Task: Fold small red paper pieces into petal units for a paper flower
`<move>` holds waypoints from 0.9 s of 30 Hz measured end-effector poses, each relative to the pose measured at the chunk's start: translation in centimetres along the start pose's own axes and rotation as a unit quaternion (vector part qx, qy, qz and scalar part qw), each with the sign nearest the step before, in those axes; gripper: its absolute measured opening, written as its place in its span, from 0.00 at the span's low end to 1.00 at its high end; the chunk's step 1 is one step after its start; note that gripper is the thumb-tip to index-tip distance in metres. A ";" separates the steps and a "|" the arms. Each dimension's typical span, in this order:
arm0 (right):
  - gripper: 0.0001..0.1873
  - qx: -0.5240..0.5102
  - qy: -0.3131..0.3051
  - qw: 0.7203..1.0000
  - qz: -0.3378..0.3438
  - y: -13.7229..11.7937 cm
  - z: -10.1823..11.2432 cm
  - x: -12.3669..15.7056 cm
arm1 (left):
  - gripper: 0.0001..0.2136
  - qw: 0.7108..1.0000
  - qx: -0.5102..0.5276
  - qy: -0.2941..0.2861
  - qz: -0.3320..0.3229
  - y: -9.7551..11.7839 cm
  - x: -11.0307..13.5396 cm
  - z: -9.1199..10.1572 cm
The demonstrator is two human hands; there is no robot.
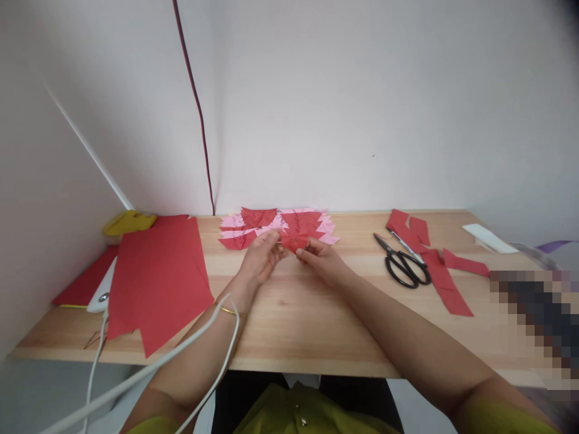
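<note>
Above the table's middle, a small folded piece of red paper (293, 242) is between my two hands. My right hand (320, 258) pinches its right side, thumb in front. My left hand (265, 254) has its fingers curled at the left edge of the same piece, thumb and fingertips close together. Just behind my hands lie several folded pink and red paper pieces with zigzag edges, among them a red folded piece (259, 216) and a pink folded piece (328, 226). My hands partly hide the nearest of them.
Black-handled scissors (401, 265), a pen (406, 245) and red paper scraps (446, 283) lie to the right. At left, large red paper sheets (158, 271) cover part of a white power strip (102, 289). A yellow item (129, 222) sits behind. A white cable (149, 367) crosses my left forearm.
</note>
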State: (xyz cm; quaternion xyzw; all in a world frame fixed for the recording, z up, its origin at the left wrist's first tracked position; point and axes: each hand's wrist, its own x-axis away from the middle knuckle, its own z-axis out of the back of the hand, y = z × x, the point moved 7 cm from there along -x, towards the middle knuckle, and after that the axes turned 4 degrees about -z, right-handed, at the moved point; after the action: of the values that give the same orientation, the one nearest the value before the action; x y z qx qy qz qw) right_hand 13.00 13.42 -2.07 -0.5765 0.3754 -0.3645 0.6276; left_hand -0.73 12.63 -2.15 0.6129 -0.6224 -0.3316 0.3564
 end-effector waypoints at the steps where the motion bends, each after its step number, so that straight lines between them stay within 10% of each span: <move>1: 0.14 -0.011 -0.005 1.000 0.004 0.0 -0.1 0.0 | 0.14 0.999 -0.017 -0.016 0.025 -0.6 0.1 -0.3; 8: 0.16 -0.017 0.030 0.999 0.005 0.4 0.6 -0.2 | 0.11 0.998 -0.058 -0.017 0.008 -1.8 0.2 -0.3; 16: 0.17 -0.256 0.072 0.962 -0.057 1.9 0.7 -0.6 | 0.11 0.989 0.121 0.085 0.022 -1.4 0.1 0.8; 27: 0.16 -0.203 0.058 0.976 -0.060 1.7 0.3 -0.3 | 0.15 0.999 0.022 -0.027 -0.028 -1.0 0.6 -1.3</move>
State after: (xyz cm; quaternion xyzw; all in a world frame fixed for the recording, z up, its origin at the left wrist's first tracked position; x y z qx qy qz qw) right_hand 13.19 13.94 -3.75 -0.6911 0.4417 -0.3505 0.4521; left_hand 0.89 12.08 -2.35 0.6289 -0.6213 -0.3443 0.3162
